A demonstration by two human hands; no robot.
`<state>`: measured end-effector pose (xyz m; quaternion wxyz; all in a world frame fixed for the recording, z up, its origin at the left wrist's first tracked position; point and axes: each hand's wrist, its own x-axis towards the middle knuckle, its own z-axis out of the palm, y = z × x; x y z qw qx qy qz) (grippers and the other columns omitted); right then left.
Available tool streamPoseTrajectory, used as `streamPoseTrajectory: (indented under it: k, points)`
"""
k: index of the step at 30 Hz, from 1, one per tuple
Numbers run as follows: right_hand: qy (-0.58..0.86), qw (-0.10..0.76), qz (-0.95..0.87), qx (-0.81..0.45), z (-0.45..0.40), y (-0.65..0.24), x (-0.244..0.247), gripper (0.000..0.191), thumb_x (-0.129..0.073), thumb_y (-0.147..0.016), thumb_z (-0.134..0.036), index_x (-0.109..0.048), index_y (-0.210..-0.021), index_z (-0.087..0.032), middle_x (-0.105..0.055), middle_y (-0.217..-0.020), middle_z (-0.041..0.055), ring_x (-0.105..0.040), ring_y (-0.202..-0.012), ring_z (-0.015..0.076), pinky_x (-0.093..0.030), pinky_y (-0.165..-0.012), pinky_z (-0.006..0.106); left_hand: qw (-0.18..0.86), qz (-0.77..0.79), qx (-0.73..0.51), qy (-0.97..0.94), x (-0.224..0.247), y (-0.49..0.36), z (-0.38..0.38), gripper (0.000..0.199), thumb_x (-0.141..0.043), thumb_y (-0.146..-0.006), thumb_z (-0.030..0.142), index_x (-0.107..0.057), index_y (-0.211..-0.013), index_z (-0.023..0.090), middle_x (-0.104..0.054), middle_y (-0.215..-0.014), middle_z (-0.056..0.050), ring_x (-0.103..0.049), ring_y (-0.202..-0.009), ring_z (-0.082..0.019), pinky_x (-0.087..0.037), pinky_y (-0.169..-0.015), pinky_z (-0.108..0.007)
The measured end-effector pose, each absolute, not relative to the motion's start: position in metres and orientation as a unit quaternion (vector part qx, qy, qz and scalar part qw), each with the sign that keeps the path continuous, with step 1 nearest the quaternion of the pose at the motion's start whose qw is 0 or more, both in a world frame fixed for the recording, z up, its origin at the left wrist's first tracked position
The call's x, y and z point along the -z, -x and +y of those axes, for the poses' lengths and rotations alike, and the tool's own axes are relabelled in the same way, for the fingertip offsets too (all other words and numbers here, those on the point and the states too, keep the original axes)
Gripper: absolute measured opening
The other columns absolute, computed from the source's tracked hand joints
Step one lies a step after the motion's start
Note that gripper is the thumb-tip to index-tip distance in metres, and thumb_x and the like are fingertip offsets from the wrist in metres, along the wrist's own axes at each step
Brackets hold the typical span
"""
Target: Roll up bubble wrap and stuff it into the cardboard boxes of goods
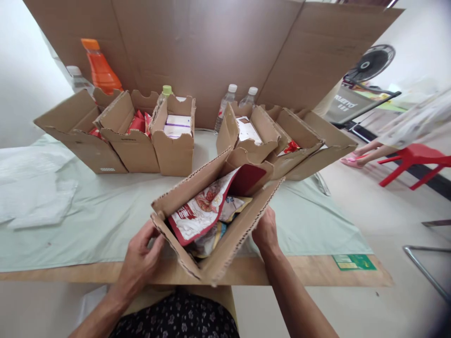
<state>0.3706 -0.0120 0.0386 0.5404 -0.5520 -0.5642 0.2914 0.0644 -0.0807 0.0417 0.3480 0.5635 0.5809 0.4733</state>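
An open cardboard box is turned at an angle at the table's front edge, between my two hands. Inside lie a red and white printed food packet and several smaller packets under it. My left hand grips the box's near left corner, its fingers bent and partly hidden behind the cardboard. Against the right side of the box is my right hand, fingers curled and mostly out of sight beneath the wall.
Behind stand cardboard boxes with red packets, white cartons and other goods. An orange bottle and clear bottles stand before a tall cardboard sheet. Plastic bags lie left. A person's legs and a red stool are right.
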Motion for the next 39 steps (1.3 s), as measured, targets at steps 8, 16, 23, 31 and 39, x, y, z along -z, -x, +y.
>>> streamPoseTrajectory:
  k: [8,16,23,31,39]
  points:
    - [0.568,0.541,-0.486,-0.386,-0.05,-0.37,-0.027,0.04,-0.074,-0.09,-0.052,-0.069,-0.116,-0.022,-0.075,-0.118,0.0076,-0.068,-0.108,0.0242,-0.055,-0.097,0.038,0.404,0.561,-0.52,-0.502,-0.056,-0.068,-0.007,0.039,-0.062,-0.086,0.05,-0.074,-0.103,0.018,-0.077,-0.093,-0.005,-0.068,-0.095,-0.026,-0.057,-0.082,-0.033]
    - [0.563,0.509,-0.52,-0.392,-0.019,-0.384,-0.033,0.045,-0.073,-0.088,-0.058,-0.069,-0.114,-0.021,-0.076,-0.112,0.0083,-0.069,-0.103,0.0243,-0.056,-0.095,0.04,0.505,0.458,-0.539,-0.495,-0.042,-0.072,-0.004,0.056,-0.059,-0.096,0.061,-0.069,-0.133,0.02,-0.069,-0.141,-0.01,-0.058,-0.137,-0.032,-0.047,-0.116,-0.042]
    - [0.582,0.517,-0.511,-0.366,-0.007,-0.387,-0.027,0.041,-0.074,-0.087,-0.056,-0.07,-0.11,-0.022,-0.077,-0.114,0.0089,-0.07,-0.103,0.0256,-0.056,-0.094,0.041,0.525,0.413,-0.534,-0.519,-0.031,-0.081,0.014,0.064,-0.054,-0.1,0.063,-0.058,-0.151,0.024,-0.056,-0.159,-0.008,-0.04,-0.155,-0.032,-0.031,-0.13,-0.046]
    - [0.638,0.524,-0.458,-0.329,-0.01,-0.393,-0.018,0.041,-0.078,-0.081,-0.055,-0.072,-0.103,-0.021,-0.075,-0.097,0.006,-0.067,-0.089,0.0232,-0.054,-0.085,0.038,0.567,0.352,-0.51,-0.543,-0.018,-0.077,0.018,0.068,-0.057,-0.101,0.056,-0.045,-0.16,0.025,-0.046,-0.167,-0.007,-0.035,-0.158,-0.033,-0.03,-0.131,-0.047]
    - [0.644,0.532,-0.459,-0.301,-0.01,-0.394,-0.016,0.044,-0.077,-0.079,-0.058,-0.072,-0.103,-0.021,-0.075,-0.096,0.0063,-0.066,-0.083,0.0223,-0.054,-0.078,0.037,0.591,0.319,-0.509,-0.538,-0.015,-0.077,0.024,0.071,-0.063,-0.099,0.052,-0.042,-0.162,0.025,-0.043,-0.169,-0.007,-0.032,-0.159,-0.035,-0.031,-0.129,-0.049]
